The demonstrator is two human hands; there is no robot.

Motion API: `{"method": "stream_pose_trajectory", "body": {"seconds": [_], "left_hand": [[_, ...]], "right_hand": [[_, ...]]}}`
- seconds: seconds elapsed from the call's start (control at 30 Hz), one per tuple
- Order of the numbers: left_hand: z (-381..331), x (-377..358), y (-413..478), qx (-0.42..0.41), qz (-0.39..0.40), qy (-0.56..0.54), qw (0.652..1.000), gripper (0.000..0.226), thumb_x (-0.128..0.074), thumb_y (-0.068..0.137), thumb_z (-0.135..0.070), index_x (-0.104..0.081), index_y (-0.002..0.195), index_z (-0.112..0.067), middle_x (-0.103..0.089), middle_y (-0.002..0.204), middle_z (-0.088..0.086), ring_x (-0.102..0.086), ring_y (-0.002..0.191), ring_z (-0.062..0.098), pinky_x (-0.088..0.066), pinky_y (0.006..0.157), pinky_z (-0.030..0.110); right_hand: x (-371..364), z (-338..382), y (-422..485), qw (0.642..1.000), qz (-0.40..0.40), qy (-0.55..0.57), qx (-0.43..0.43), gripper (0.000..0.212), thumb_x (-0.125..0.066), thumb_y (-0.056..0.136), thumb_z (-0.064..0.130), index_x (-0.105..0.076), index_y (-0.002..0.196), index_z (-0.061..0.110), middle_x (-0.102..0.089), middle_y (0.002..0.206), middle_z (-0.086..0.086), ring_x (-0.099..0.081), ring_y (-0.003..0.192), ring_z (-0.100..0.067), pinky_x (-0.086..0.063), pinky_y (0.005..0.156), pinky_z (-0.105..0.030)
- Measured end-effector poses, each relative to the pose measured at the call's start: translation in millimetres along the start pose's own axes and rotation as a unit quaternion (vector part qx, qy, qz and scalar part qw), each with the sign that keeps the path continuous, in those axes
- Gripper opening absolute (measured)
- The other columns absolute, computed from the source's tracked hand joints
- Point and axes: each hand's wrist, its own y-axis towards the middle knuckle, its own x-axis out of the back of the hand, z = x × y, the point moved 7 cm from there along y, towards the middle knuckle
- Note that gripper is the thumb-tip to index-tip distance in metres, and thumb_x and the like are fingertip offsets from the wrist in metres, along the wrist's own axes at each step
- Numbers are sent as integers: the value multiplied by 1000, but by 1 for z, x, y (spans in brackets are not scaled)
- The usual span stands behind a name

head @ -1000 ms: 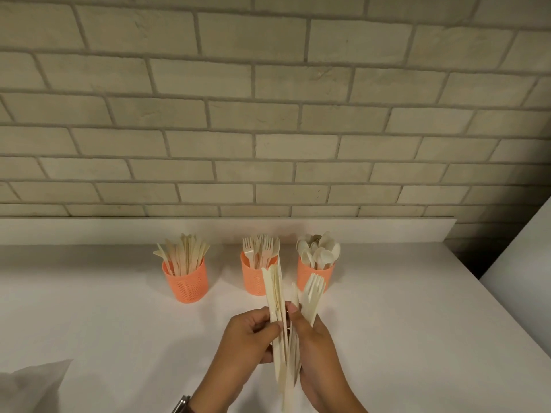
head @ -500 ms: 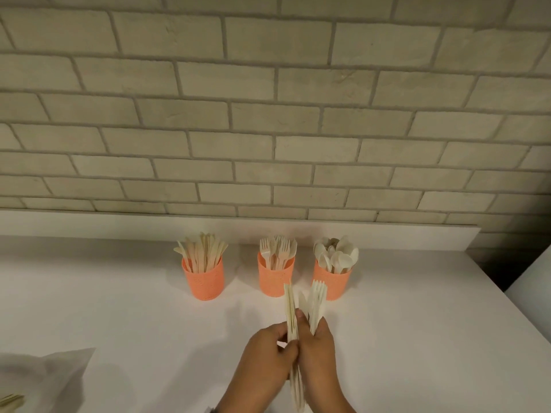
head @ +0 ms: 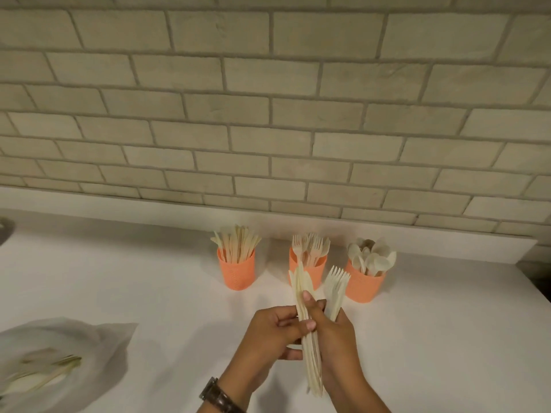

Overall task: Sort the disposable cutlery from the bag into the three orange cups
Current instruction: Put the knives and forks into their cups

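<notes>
Three orange cups stand in a row near the wall: the left cup (head: 237, 274) holds knives, the middle cup (head: 311, 272) holds forks, the right cup (head: 365, 284) holds spoons. Both hands hold a pale cutlery bundle in front of the cups. My left hand (head: 268, 332) grips a stack of knives (head: 310, 362) from the left. My right hand (head: 334, 335) holds the same stack with its thumb across it, and also holds a few forks (head: 335, 289) fanned out to the right. The clear bag (head: 59, 362) lies at the lower left with some cutlery left inside.
The white countertop (head: 447, 338) ends at a dark gap on the right (head: 539, 281). A brick wall backs the counter behind a low white ledge (head: 119, 216). A grey object (head: 4, 231) shows at the far left edge.
The view has shifted so the cups and hands sit further right and the bag shows more. The forks have spread further away from the knife stack in my right hand.
</notes>
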Motion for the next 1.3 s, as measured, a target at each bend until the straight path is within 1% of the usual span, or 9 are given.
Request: {"method": "stream_pose_trajectory", "body": {"seconds": [0.1,0.27,0.4,0.5,0.6,0.8,0.97,1.13,1.3], "left_hand": [[2,5,1,13,3,-1,1000,20,-67,82,-11,-73,101,-14,-74,93,13,-71,82,21,-56,64,27],[7,13,12,45,38,11,998,22,-66,82,-10,-71,104,-6,-72,98,16,-71,88,22,-57,71,27],[8,26,27,48,37,11,998,26,-66,83,-10,-69,107,-3,-71,102,19,-70,93,29,-57,80,34],[-10,59,48,20,-43,5,999,17,-65,83,-6,-69,99,-3,-72,94,12,-71,83,20,-58,73,29],[-43,110,72,-41,-186,11,982,14,-62,84,2,-65,96,-2,-67,81,7,-67,64,11,-57,59,22],[-85,162,102,-160,-340,204,904,8,-64,82,-6,-63,74,-9,-64,66,3,-61,64,18,-51,64,25],[-50,164,126,-109,-319,282,898,11,-61,82,-2,-64,75,-10,-61,64,1,-57,67,22,-43,55,23],[-38,166,129,-60,-317,276,905,38,-69,76,0,-62,113,1,-66,100,12,-61,95,27,-47,82,31],[-63,135,86,-156,-347,316,869,51,-68,80,-10,-53,128,-10,-54,127,4,-56,108,21,-45,90,29]], "right_hand": [[-7,-3,1,999,34,0,-20,46,-73,73,32,-59,89,-8,-70,85,-29,-72,73,-36,-58,57,-38],[-9,-3,9,995,64,-74,-9,60,-73,65,42,-56,89,-11,-70,86,-29,-71,80,-39,-58,76,-51],[-9,2,13,990,75,-119,3,38,-65,79,39,-63,88,3,-69,68,-12,-66,57,-28,-54,54,-33],[4,-1,17,996,56,-70,-24,28,-63,83,35,-56,86,8,-40,62,-2,-35,47,-14,-29,39,-23],[20,-8,17,995,54,-54,-56,17,-61,88,23,-54,91,7,-39,63,-3,-32,44,-12,-25,36,-21],[37,-14,13,994,66,-65,-58,21,-54,93,16,-60,92,-4,-46,53,-8,-37,33,-16,-30,35,-21],[42,-9,18,995,60,-61,-44,27,-47,96,29,-63,94,7,-57,55,-13,-55,43,-26,-54,51,-36],[42,-2,18,995,58,-68,-33,20,-54,92,33,-67,101,21,-51,55,-10,-40,36,-18,-39,43,-25],[42,8,13,995,83,-48,-35,29,-78,70,-1,-67,97,2,-46,54,-2,-32,39,-11,-27,41,-22]]}}
